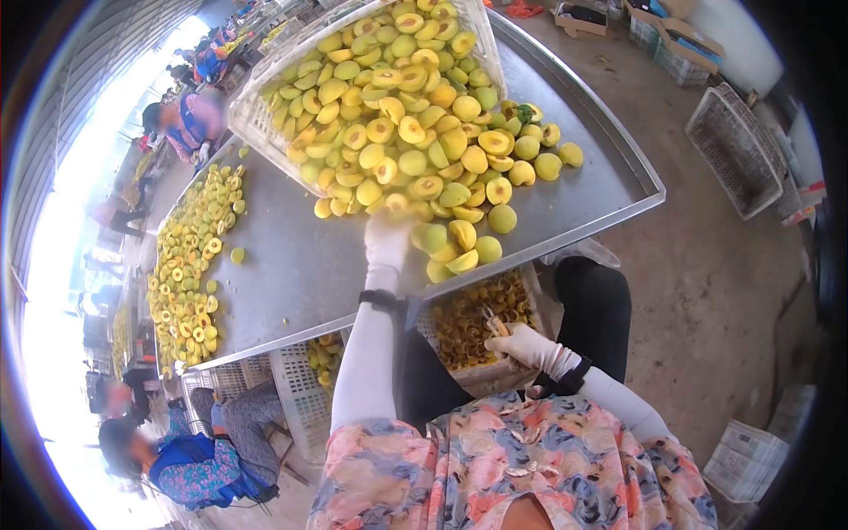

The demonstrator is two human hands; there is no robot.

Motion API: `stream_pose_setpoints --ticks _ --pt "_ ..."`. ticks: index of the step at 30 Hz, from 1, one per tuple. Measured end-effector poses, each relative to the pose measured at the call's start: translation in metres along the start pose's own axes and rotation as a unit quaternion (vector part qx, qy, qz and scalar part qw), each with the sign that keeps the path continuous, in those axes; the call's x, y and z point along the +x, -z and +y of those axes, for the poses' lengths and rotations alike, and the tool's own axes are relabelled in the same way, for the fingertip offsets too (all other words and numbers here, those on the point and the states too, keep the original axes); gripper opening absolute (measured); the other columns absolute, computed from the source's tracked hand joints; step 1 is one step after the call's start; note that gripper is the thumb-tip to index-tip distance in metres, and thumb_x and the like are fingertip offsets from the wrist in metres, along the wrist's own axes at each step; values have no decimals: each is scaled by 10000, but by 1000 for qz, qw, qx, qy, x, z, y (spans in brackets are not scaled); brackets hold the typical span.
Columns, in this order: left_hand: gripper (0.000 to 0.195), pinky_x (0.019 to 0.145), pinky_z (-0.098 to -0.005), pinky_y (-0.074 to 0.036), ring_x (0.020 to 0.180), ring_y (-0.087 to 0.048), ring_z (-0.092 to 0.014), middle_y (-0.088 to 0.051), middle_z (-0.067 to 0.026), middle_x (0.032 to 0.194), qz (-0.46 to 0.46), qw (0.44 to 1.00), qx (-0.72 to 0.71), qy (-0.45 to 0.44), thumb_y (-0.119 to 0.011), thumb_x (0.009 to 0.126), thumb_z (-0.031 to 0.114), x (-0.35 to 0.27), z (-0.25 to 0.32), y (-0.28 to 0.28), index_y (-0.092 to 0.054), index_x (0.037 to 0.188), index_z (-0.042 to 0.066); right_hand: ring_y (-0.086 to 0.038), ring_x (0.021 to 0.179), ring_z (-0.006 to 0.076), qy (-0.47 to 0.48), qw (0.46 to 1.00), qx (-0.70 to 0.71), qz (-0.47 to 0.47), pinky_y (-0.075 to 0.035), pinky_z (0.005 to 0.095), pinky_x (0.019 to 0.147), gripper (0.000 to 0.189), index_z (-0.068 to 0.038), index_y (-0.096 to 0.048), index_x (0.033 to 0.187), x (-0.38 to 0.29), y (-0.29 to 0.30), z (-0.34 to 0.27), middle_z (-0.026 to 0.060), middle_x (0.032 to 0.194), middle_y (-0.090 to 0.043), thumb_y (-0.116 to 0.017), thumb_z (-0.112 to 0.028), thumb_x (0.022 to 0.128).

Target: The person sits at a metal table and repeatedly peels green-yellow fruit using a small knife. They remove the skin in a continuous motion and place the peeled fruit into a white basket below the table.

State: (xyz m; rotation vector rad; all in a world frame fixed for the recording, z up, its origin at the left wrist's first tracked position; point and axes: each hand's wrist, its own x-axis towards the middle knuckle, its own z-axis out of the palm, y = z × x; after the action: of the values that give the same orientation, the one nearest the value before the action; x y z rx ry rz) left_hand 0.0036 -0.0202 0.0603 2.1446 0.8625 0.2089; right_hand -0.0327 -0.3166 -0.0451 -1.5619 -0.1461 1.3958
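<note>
My left hand (387, 240), in a white glove and blurred, reaches to the front edge of a heap of halved yellow peaches (411, 129). Its fingertips are against the fruit; whether they grip a piece cannot be made out. The heap spills from a tipped white plastic crate (255, 122) onto a metal table (285, 265). Lower right, my gloved right hand (523, 346) is closed round the wooden handle of a small metal-tipped hand tool (493, 323). Beneath that tool, a crate (540, 298) in front of my lap holds brown-yellow pits and scraps (457, 321).
A second pile of peach halves (189, 265) lies along the table's left side. The table has a raised rim (596, 222). Another crate (301, 397) stands below, near a seated person (199, 457). A further person (192, 122) is across the table. Stacked crates (735, 149) stand at right.
</note>
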Motion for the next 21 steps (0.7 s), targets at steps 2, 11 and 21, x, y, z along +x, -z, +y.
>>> stream_pose_setpoints --ticks 2,11,21 --pt "568 955 -438 -517 1065 -648 -338 -667 -188 1135 16 979 -200 34 -669 895 363 -25 -21 16 -568 1281 -41 -532 468 128 41 999 3 21 -436 283 454 271 -43 -604 794 -4 -3 -5 24 657 -578 -697 -275 900" --pt "372 865 -559 -539 990 -628 -342 -636 -144 1100 -87 570 -808 119 -541 1014 361 -146 -70 -13 -568 1181 30 -674 902 303 337 893 -278 113 -536 405 815 296 -51 -649 1108 -38 -47 -58 146 951 -693 -617 -278 922" --pt "455 695 -396 -568 870 -662 -298 -659 -148 973 -81 703 -699 100 -428 1059 409 -196 -53 -28 -605 1128 -4 -667 1011 354 285 861 -414 82 -524 407 895 332 -89 -654 1161 -66 -85 -76 180 1073 -695 -599 -331 940"
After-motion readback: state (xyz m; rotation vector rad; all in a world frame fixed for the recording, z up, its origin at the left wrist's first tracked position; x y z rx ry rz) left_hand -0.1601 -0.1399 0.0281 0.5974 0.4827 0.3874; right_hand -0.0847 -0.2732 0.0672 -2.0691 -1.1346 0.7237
